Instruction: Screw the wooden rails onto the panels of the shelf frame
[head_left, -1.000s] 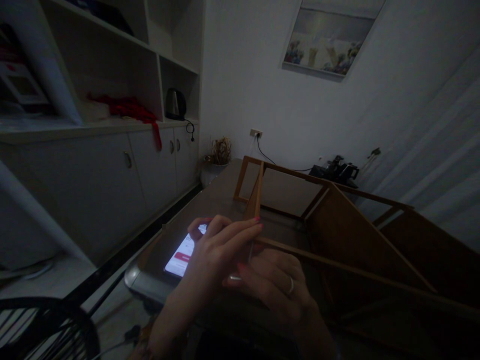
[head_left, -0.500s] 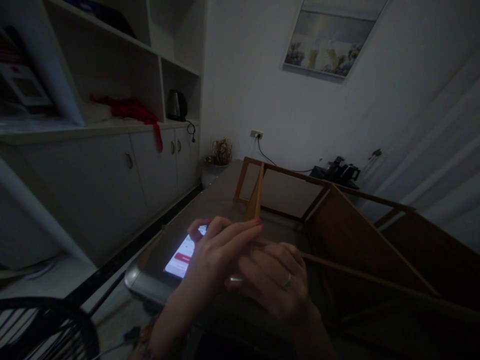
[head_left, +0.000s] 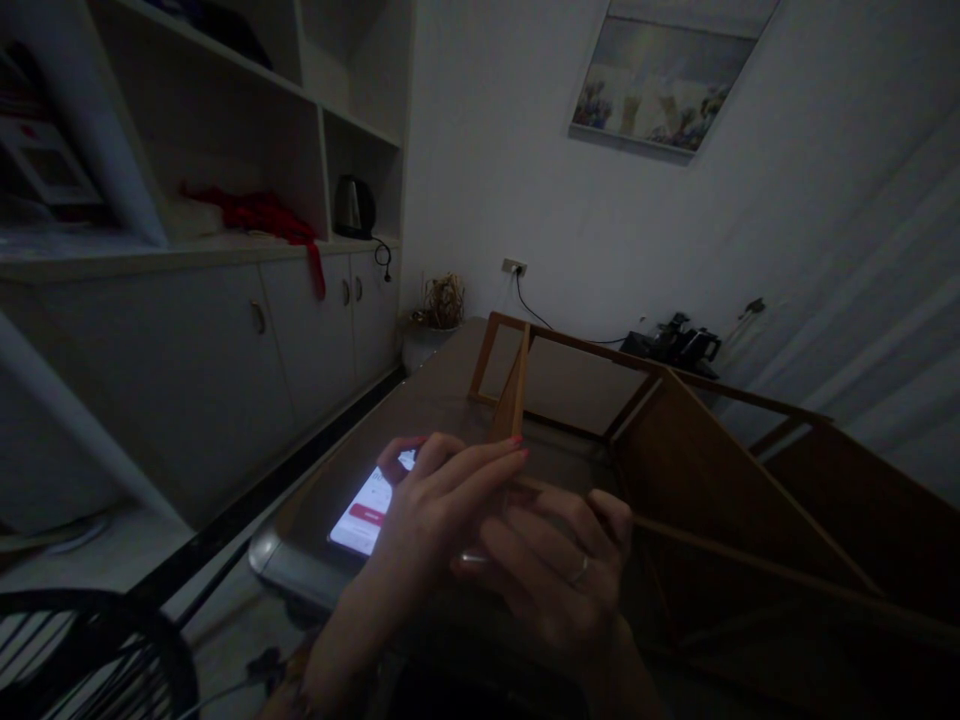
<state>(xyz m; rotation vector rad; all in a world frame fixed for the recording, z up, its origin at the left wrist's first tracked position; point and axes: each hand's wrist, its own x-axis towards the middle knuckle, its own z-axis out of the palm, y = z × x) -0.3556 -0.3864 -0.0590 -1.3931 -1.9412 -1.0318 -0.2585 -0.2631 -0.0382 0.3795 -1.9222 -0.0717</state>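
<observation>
The room is dim. A phone (head_left: 365, 512) with a lit screen lies at the near corner of the brown table (head_left: 442, 395). My left hand (head_left: 439, 500) covers its right part, thumb on the top edge and fingers stretched across it, gripping it. My right hand (head_left: 559, 570), with a ring on one finger, sits just right of and partly under the left fingers. Its fingers are loosely bent and spread, and I see nothing in them. It lies close to the thin rail of a wooden frame (head_left: 675, 440) standing on the table.
White cupboards (head_left: 225, 340) with shelves line the left wall, holding a red cloth (head_left: 262, 215) and a kettle (head_left: 352, 207). A black chair back (head_left: 82, 655) is at lower left. A wall socket (head_left: 513, 266) with a cable, a dark device (head_left: 679, 342) and a curtain (head_left: 885, 300) are at the back right.
My right hand's fingers have lifted and spread a little, the index finger rising toward the wooden rail. My left hand and the phone have stayed put.
</observation>
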